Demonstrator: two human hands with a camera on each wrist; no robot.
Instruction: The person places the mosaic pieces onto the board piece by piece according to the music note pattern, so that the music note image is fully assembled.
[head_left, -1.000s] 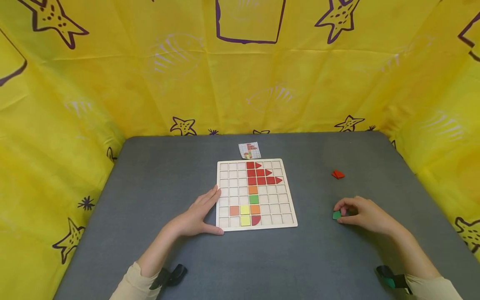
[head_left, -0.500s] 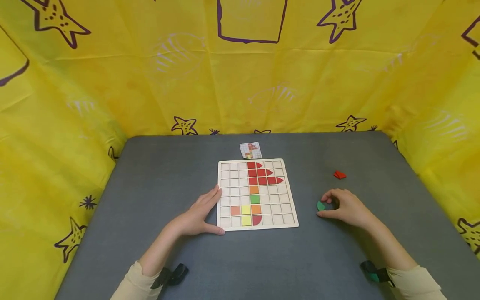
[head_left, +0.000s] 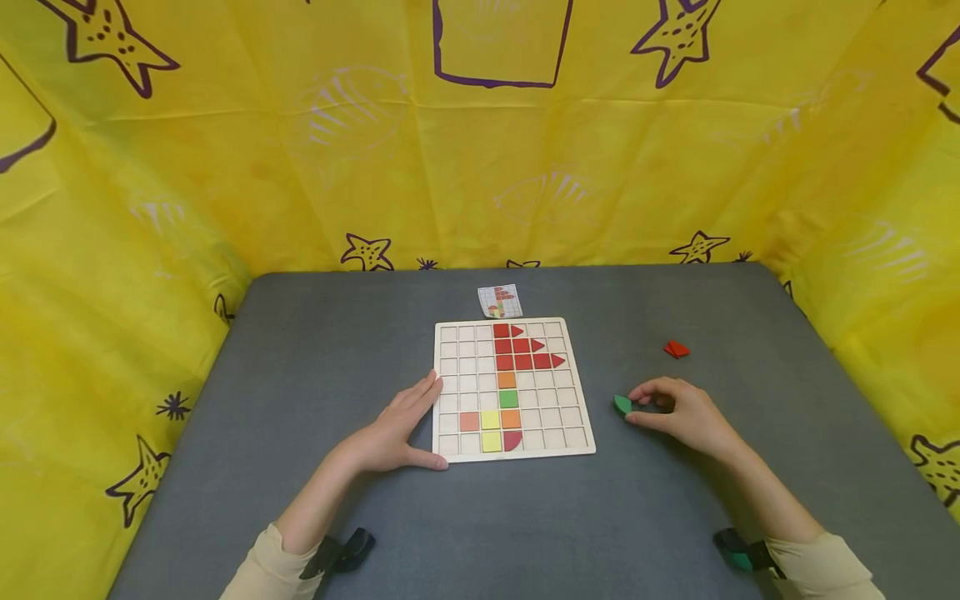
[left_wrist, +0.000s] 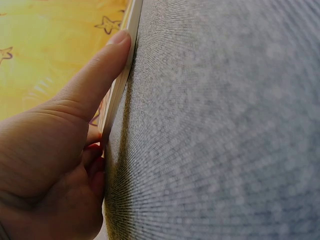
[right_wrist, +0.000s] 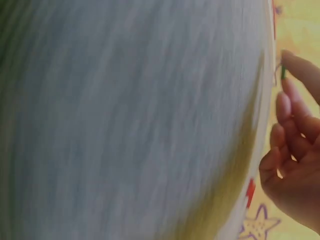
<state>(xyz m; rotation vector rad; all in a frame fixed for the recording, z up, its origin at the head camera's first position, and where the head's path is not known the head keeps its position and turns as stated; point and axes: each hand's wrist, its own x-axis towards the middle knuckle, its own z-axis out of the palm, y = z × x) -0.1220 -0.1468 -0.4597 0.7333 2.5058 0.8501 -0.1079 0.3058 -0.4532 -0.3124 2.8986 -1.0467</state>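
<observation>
A wooden grid board (head_left: 465, 364) lies on the grey table, partly filled with red, orange, yellow and green tiles. My left hand (head_left: 393, 427) rests at its left edge with fingers extended, the thumb at the near corner; in the left wrist view the thumb (left_wrist: 95, 75) lies along the board's edge (left_wrist: 120, 87). To the right of the board, my right hand (head_left: 678, 412) pinches a small green tile (head_left: 622, 405) with a curved edge between thumb and fingertips. The right wrist view shows only a thin green edge of this tile (right_wrist: 283, 73).
Small red pieces (head_left: 677, 349) lie on the table (head_left: 337, 325) beyond my right hand. A printed pattern card (head_left: 500, 301) lies behind the board's far edge. Yellow patterned cloth (head_left: 480, 167) rises at the back and both sides.
My right hand has moved left toward the board with the green tile, which has turned in the fingers. The left hand and the board have stayed put.
</observation>
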